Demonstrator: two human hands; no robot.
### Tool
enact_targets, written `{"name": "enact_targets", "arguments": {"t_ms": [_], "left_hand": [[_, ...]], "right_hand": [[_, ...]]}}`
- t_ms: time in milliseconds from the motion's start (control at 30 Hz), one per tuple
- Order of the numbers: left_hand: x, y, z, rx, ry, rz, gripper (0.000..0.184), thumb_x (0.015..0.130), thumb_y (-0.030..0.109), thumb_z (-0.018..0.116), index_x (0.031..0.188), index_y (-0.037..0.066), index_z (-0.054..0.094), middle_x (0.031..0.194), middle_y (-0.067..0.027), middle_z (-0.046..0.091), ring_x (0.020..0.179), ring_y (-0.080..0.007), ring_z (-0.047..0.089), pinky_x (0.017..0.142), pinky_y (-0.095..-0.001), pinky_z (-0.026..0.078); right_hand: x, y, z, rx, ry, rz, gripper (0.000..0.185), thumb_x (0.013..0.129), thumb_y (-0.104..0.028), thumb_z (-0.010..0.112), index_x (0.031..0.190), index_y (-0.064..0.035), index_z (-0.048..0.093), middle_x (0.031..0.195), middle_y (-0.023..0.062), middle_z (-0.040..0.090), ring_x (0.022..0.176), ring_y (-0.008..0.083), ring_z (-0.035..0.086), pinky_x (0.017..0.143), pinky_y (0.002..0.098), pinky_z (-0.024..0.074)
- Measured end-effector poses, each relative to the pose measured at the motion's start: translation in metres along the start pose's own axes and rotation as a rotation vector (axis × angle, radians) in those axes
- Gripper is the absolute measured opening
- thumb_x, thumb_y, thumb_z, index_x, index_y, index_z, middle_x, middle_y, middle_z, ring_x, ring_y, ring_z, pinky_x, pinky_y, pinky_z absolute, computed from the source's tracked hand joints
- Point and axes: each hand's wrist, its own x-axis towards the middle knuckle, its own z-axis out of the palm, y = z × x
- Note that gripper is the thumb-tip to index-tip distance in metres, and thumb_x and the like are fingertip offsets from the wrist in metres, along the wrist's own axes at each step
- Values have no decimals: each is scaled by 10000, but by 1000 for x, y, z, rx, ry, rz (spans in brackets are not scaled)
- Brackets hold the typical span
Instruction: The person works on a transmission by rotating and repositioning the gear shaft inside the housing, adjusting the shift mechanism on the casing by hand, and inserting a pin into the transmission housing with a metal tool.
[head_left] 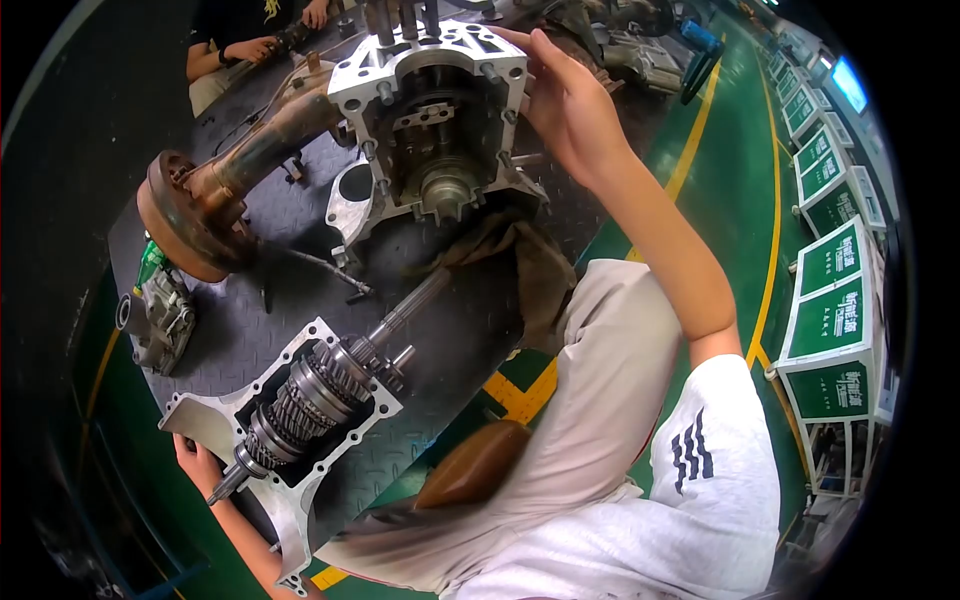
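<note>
A silver gearbox housing half lies tilted at the lower left, with a gear shaft assembly seated in it. My left hand grips this half at its flared end; some of the fingers are hidden behind the metal. A second gearbox housing stands farther up, its open face towards me, showing a dark interior and a toothed gear. Against its right side my right hand is closed, with the fingertips out of sight behind the edge. A brown cloth lies just below that housing.
A rusty axle with a brake drum lies on the dark checkered-plate bench. A small metal casting sits at its left edge. Across the bench is another person's hand. A brown stool seat and green-panelled carts stand on the floor.
</note>
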Motion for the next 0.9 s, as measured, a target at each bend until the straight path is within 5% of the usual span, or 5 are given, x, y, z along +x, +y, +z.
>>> {"name": "enact_targets", "arguments": {"t_ms": [233, 400, 900], "left_hand": [[1, -3, -2, 51, -7, 51, 404, 971, 55, 624, 1356, -59, 576, 1235, -126, 683, 1082, -202, 666, 952, -314, 515], [3, -4, -2, 118, 24, 81, 371, 956, 55, 628, 1311, -50, 599, 1176, -126, 712, 1043, -207, 673, 924, -318, 515], [9, -30, -9, 106, 27, 82, 340, 949, 71, 660, 1272, -32, 627, 1125, -121, 738, 960, -196, 691, 858, -325, 531]], "right_hand": [[-10, -6, -7, -22, -49, -68, 451, 1105, -309, 447, 1314, 47, 629, 1246, 137, 692, 1152, 208, 638, 1032, 380, 476], [-19, 1, -10, -46, 37, -132, 267, 1027, -172, 613, 1197, 2, 724, 1181, 89, 729, 1090, 146, 653, 972, 299, 501], [-24, -4, -9, -319, -55, -158, 393, 867, -55, 721, 1246, 25, 653, 1108, 83, 688, 966, 110, 654, 859, 240, 521]]}}
